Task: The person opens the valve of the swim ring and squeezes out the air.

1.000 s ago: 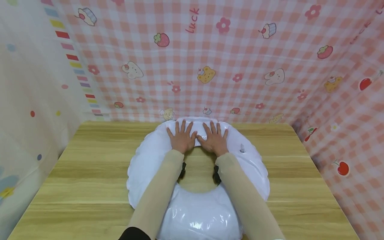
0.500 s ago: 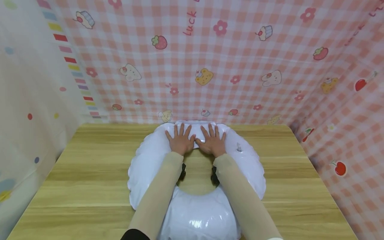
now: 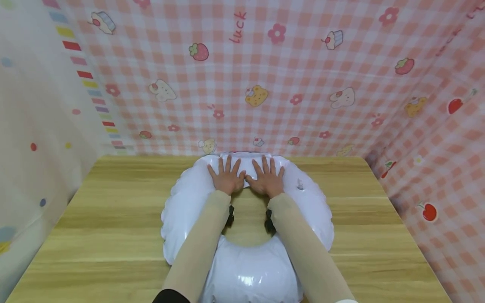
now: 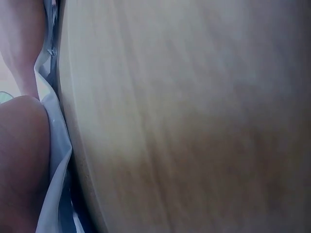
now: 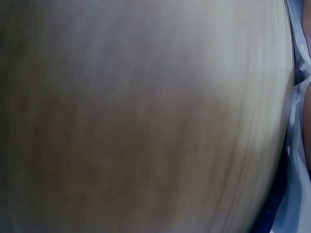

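A white inflatable ring (image 3: 250, 269) with a scalloped outer edge lies on the wooden table. My left hand (image 3: 228, 179) presses flat on the far part of the ring, fingers straight and spread. Beside it, my right hand (image 3: 267, 180) rests on the same part with spread fingers, the two thumbs meeting or nearly so. A small clear valve (image 3: 300, 184) sticks up from the ring to the right of the right hand. In the left wrist view the edge of the ring (image 4: 58, 141) shows beneath the hand; the right wrist view catches only a sliver of it.
The wooden table (image 3: 113, 223) spreads out on both sides of the ring and shows through its hole. Behind it hangs a pink checked cloth (image 3: 235, 75), close to the ring's far edge. More cloth hangs at left and right. Dark wrist devices (image 3: 270, 221) sit under the sleeves.
The head view has shifted slightly. Both hands stay spread on the far part of the ring, with no clear movement against it.
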`<action>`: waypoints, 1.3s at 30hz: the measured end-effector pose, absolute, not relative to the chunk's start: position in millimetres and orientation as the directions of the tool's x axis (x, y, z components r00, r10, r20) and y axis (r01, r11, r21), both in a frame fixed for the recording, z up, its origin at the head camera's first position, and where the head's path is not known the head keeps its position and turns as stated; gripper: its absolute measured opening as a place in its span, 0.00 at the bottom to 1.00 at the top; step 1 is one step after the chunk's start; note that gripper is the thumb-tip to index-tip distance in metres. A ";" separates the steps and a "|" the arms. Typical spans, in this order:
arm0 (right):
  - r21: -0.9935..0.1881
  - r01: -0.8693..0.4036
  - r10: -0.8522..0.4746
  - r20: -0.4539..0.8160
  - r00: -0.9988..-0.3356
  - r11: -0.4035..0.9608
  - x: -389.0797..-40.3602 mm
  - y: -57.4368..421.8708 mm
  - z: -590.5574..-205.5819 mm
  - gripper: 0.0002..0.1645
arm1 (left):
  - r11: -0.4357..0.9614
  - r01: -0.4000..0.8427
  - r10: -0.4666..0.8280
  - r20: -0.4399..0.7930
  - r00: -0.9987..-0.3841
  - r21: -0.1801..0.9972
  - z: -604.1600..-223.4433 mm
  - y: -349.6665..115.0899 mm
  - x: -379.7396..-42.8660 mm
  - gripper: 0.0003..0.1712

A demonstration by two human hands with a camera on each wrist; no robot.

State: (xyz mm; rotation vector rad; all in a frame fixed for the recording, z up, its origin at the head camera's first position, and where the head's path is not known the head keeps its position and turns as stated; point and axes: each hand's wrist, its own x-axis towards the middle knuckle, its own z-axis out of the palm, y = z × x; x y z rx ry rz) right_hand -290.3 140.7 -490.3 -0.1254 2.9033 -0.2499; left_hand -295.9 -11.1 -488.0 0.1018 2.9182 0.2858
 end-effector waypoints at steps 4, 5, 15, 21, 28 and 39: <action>-0.173 -0.064 -0.103 -0.224 -0.969 0.983 -290.3 139.5 -490.6 0.45 | 0.980 0.048 0.093 -0.232 -0.968 0.192 -491.6 -13.0 -298.9 0.34; -0.170 -0.062 -0.100 -0.222 -0.970 0.983 -290.7 139.5 -491.4 0.45 | 0.980 0.050 0.096 -0.234 -0.967 0.194 -491.7 -13.2 -299.2 0.35; -0.176 -0.058 -0.098 -0.228 -0.969 0.983 -291.2 139.0 -494.7 0.45 | 0.972 0.045 0.102 -0.237 -0.966 0.232 -494.3 -14.5 -300.6 0.34; -0.181 -0.056 -0.098 -0.232 -0.968 0.982 -292.6 139.1 -494.1 0.45 | 0.973 0.050 0.105 -0.238 -0.965 0.226 -492.7 -13.9 -300.6 0.35; -0.184 -0.052 -0.092 -0.214 -0.973 0.982 -293.4 139.4 -495.0 0.44 | 0.981 0.077 0.125 -0.270 -0.955 0.180 -512.7 -16.0 -319.3 0.36; -0.198 -0.061 -0.097 -0.180 -0.979 0.978 -293.7 139.8 -500.8 0.44 | 0.978 0.080 0.126 -0.240 -0.963 0.194 -498.1 -13.8 -306.2 0.35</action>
